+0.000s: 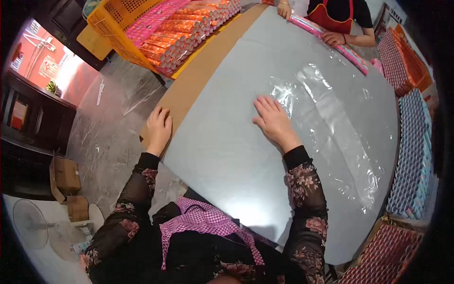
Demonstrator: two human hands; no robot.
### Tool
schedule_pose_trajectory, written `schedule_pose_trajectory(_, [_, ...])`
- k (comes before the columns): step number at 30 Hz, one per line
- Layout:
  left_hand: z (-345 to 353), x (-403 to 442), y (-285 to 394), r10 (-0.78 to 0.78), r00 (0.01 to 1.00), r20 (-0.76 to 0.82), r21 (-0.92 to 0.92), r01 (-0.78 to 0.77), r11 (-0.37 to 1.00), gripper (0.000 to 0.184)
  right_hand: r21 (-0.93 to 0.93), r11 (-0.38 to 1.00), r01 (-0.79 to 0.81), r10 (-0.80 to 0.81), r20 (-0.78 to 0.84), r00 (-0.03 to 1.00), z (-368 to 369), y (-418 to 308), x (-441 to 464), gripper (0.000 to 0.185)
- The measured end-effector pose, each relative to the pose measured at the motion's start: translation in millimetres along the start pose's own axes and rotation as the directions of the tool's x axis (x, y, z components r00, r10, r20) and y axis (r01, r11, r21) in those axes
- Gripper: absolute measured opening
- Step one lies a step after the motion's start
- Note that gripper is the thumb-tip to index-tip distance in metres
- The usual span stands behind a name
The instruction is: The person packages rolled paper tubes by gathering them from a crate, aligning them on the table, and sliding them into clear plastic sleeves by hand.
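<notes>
My left hand (159, 128) rests at the brown table edge (189, 94), its fingers slightly bent and apart, holding nothing that I can see. Farther right, my right hand (275, 122) lies flat on the grey sheet (227, 123) that covers the table, fingers stretched out. Just beyond its fingertips are shiny clear plastic sleeves (338, 125), lying long and wrinkled across the right side of the sheet. Across the table, a person in a red apron (331, 14) has both hands on a pink patterned roll (347, 53).
An orange crate (116, 40) full of orange and pink rolls stands beyond the left table edge. Stacks of red-ended rolls (395, 61), blue rolls (411, 154) and dark red rolls (385, 255) line the right. Cardboard boxes (66, 175) sit on the floor at left.
</notes>
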State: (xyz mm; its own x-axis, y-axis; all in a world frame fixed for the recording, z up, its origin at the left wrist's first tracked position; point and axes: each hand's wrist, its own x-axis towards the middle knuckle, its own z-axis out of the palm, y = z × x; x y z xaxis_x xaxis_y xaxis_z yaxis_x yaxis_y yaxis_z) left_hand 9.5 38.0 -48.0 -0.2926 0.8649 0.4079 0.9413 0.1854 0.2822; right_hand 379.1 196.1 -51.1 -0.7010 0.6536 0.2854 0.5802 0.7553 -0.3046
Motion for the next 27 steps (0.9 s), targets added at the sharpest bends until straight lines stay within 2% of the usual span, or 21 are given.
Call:
schedule_pose_trajectory(1, [4, 0, -2, -0.006, 1.000, 0.003, 0.006, 0.006, 1.000, 0.029, 0.007, 1.000, 0.004, -0.004, 0.004, 1.000, 2, 3, 5, 0.052])
schedule_pose_trajectory(3, [6, 2, -8, 0.079, 0.995, -0.062, 0.097, -0.073, 0.993, 0.030, 0.018, 1.000, 0.018, -0.017, -0.030, 0.999, 6, 9, 12, 0.052])
schedule_pose_trajectory(5, [3, 7, -10, 0.085, 0.995, -0.050, 0.113, -0.079, 0.990, 0.029, 0.013, 0.999, 0.042, -0.041, -0.047, 0.998, 9, 15, 18, 0.052])
schedule_pose_trajectory(8, [4, 31, -10, 0.093, 0.996, -0.006, -0.056, -0.093, 0.994, 0.025, 0.010, 0.998, 0.062, -0.061, -0.066, 0.996, 7, 15, 23, 0.052])
schedule_pose_trajectory(11, [23, 70, -11, 0.161, 0.987, -0.026, -0.106, -0.163, 0.981, 0.025, 0.030, 0.999, 0.039, -0.036, -0.070, 0.997, 0, 12, 25, 0.052])
schedule_pose_trajectory(13, [33, 101, 0, 0.142, 0.990, 0.010, -0.109, -0.140, 0.984, 0.026, 0.022, 0.999, 0.046, -0.044, -0.085, 0.995, 2, 12, 25, 0.051])
schedule_pose_trajectory(15, [47, 135, 2, 0.264, 0.962, -0.068, -0.185, -0.272, 0.944, 0.020, 0.040, 0.998, 0.055, -0.050, -0.117, 0.992, 5, 13, 24, 0.051])
schedule_pose_trajectory(16, [54, 151, 3, 0.267, 0.962, -0.060, -0.182, -0.274, 0.944, 0.020, 0.031, 0.998, 0.051, -0.048, -0.105, 0.993, 1, 12, 25, 0.051])
schedule_pose_trajectory(19, [74, 197, 6, 0.370, 0.929, 0.007, -0.088, -0.368, 0.926, 0.024, 0.024, 0.998, 0.051, -0.048, -0.131, 0.990, 4, 12, 25, 0.052])
schedule_pose_trajectory(21, [90, 227, 7, 0.466, 0.882, 0.068, 0.061, -0.470, 0.881, 0.026, 0.050, 0.997, 0.052, -0.046, -0.114, 0.992, 1, 12, 25, 0.053])
schedule_pose_trajectory(22, [92, 239, 11, 0.469, 0.880, 0.074, 0.060, -0.473, 0.879, 0.026, 0.054, 0.997, 0.047, -0.041, -0.114, 0.993, 1, 13, 25, 0.053])
schedule_pose_trajectory(24, [96, 267, 20, 0.496, 0.830, 0.255, 0.362, -0.557, 0.747, 0.031, 0.072, 0.996, 0.058, -0.050, -0.104, 0.993, 0, 13, 26, 0.053])
schedule_pose_trajectory(25, [97, 282, 19, 0.487, 0.802, 0.346, 0.431, -0.597, 0.677, 0.036, 0.073, 0.996, 0.052, -0.044, -0.102, 0.994, -1, 13, 26, 0.053])
schedule_pose_trajectory(27, [101, 303, 15, 0.574, 0.722, 0.387, 0.565, -0.678, 0.471, 0.034, 0.102, 0.993, 0.056, -0.044, -0.120, 0.992, 0, 14, 26, 0.052])
